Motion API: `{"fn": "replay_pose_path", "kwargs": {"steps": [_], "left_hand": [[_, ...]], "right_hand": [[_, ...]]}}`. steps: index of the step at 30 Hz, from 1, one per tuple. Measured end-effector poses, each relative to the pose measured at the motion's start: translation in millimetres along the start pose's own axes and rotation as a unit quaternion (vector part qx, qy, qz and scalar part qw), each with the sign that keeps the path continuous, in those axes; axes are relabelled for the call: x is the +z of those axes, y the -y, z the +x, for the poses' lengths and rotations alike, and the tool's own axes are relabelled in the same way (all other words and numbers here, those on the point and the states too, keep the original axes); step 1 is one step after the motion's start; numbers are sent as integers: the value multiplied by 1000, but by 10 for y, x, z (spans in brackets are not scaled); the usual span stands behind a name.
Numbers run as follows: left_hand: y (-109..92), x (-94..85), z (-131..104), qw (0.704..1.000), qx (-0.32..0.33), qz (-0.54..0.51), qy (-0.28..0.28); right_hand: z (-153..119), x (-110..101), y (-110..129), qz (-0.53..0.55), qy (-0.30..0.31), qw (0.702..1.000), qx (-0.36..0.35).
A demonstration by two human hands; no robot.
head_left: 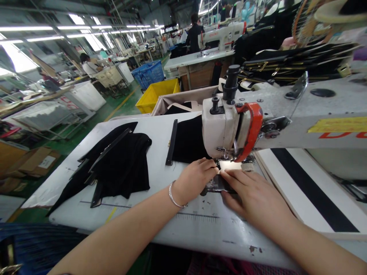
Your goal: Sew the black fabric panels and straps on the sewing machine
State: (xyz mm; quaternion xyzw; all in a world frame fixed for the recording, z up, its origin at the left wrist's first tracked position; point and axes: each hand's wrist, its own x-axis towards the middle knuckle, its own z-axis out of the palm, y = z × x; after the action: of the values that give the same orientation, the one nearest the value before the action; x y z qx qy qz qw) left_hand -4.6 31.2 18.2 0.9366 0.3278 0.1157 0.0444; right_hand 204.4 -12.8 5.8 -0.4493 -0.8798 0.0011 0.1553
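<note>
L hand (193, 180) and R hand (254, 191) are resting fingers-down, approx. side by side, at sewing m/c head (215, 130), grip cannot tell, blk fabric (187, 139) lying just beyond L hand.

Floor: green, crossed at a slant by a yellow line (122, 103) left of centre.
Ceiling: dark, with long rows of glowing fluorescent tubes (25, 28) running toward the far end.
Windows: bright panes (24, 61) along the left side, appearing tilted.
Left side: a long worktable (37, 95), with more tables receding behind it.
Middle distance: a white-topped sewing table (197, 59), brown panels beneath; a blue plastic crate (147, 73) and a yellow bin (157, 93) nearby.
</note>
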Motion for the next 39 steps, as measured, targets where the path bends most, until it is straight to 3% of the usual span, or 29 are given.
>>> {"fn": "replay_pose_path", "kwargs": {"steps": [8,25,30,33,35,39], "left_hand": [[132,122,40,998,-28,-32,-39],[64,102,27,994,-41,-39,-91],[41,79,12,990,-46,-55,-118],[22,73,7,989,-75,-50,-114],[28,83,2,991,-74,-33,-107],[199,91,26,995,-27,46,-87]], "right_hand": [[72,21,30,-38,-8,999,20],[49,3,139,-12,-45,998,39],[12,-130,198,-2,-49,998,35],[-195,-256,63,4,-48,998,33],[-438,-276,-154,-37,-62,996,59],[-950,-119,-695,-140,-72,980,124]]}}
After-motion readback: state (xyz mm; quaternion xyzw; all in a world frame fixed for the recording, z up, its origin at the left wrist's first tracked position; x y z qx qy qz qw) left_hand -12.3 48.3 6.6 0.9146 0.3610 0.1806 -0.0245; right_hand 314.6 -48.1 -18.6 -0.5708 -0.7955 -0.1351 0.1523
